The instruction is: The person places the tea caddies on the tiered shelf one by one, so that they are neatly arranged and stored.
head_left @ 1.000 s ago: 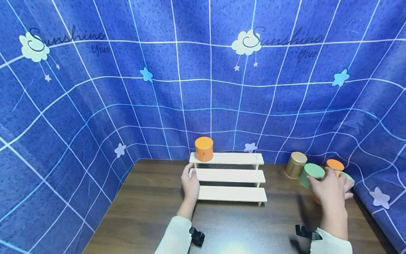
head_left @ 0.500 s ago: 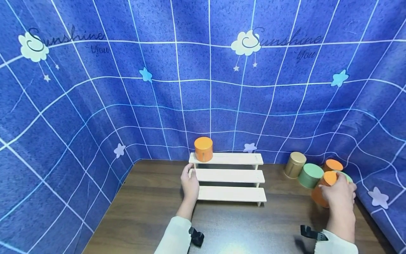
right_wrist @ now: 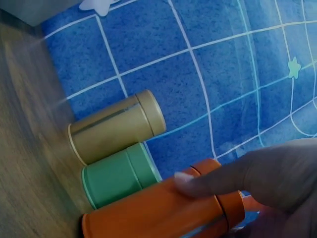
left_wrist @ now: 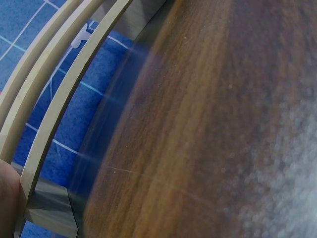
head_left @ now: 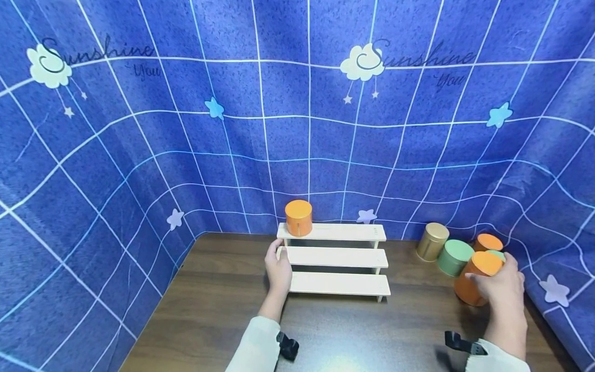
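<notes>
A white three-tier display shelf (head_left: 334, 257) stands on the table, a short orange tin (head_left: 299, 218) on the left of its top tier. My left hand (head_left: 280, 271) grips the shelf's left end near the middle tier; in the left wrist view part of a digit (left_wrist: 7, 198) touches the shelf's edge (left_wrist: 64, 106). At the right, my right hand (head_left: 504, 284) holds a tall orange tin (head_left: 471, 287) upright on the table. The thumb (right_wrist: 213, 183) lies along that orange tin (right_wrist: 148, 210) in the right wrist view; the other fingers are mostly hidden behind it.
Close behind the held tin stand a gold tin (head_left: 433, 243), a green tin (head_left: 455, 258), another orange tin (head_left: 488, 242) and a partly covered green tin (head_left: 497, 254). A blue patterned curtain (head_left: 325, 129) borders the brown wooden table (head_left: 218, 299) at the back and sides.
My right hand has come from above the tins, moving right and toward me, and now holds the tall orange tin's right side. My left hand stays at the shelf.
</notes>
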Tool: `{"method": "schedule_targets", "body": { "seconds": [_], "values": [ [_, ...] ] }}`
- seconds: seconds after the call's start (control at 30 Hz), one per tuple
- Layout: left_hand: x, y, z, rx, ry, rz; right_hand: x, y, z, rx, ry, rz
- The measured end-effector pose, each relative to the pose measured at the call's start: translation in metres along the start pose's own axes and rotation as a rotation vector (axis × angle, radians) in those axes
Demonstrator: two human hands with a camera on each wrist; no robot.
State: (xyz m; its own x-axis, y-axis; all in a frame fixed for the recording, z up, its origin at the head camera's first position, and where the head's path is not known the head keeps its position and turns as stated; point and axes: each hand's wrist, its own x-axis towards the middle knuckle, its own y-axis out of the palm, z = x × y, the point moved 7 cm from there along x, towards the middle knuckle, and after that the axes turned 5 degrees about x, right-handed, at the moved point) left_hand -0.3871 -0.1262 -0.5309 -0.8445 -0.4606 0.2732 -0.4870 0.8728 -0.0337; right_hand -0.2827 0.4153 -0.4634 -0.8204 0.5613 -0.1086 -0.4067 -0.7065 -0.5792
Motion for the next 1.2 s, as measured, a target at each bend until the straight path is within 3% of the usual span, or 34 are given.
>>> {"method": "schedule_targets", "body": {
  "seconds": [0.27,0.43,0.77,0.9,1.07,1.2],
  "values": [
    [0.0,0.0,0.0,-0.002,-0.003,-0.003,-0.002,-0.003,0.007,-0.013,-0.011,0.001],
    [0.001,0.0,0.0,0.004,0.0,0.0,-0.003,0.001,0.008,0.043,-0.005,0.041],
    [0.001,0.0,0.0,-0.008,0.016,0.003,-0.002,0.013,0.013,0.274,-0.003,0.049],
    [0.001,0.0,-0.001,-0.022,0.025,-0.001,-0.003,0.019,0.017,0.444,0.005,0.029],
    [0.0,0.001,-0.003,-0.037,0.02,-0.022,-0.005,0.024,0.021,0.54,0.05,-0.006],
    [-0.001,0.001,-0.004,-0.04,0.014,-0.036,-0.008,0.029,0.026,0.609,0.042,-0.004]
  ]
}}
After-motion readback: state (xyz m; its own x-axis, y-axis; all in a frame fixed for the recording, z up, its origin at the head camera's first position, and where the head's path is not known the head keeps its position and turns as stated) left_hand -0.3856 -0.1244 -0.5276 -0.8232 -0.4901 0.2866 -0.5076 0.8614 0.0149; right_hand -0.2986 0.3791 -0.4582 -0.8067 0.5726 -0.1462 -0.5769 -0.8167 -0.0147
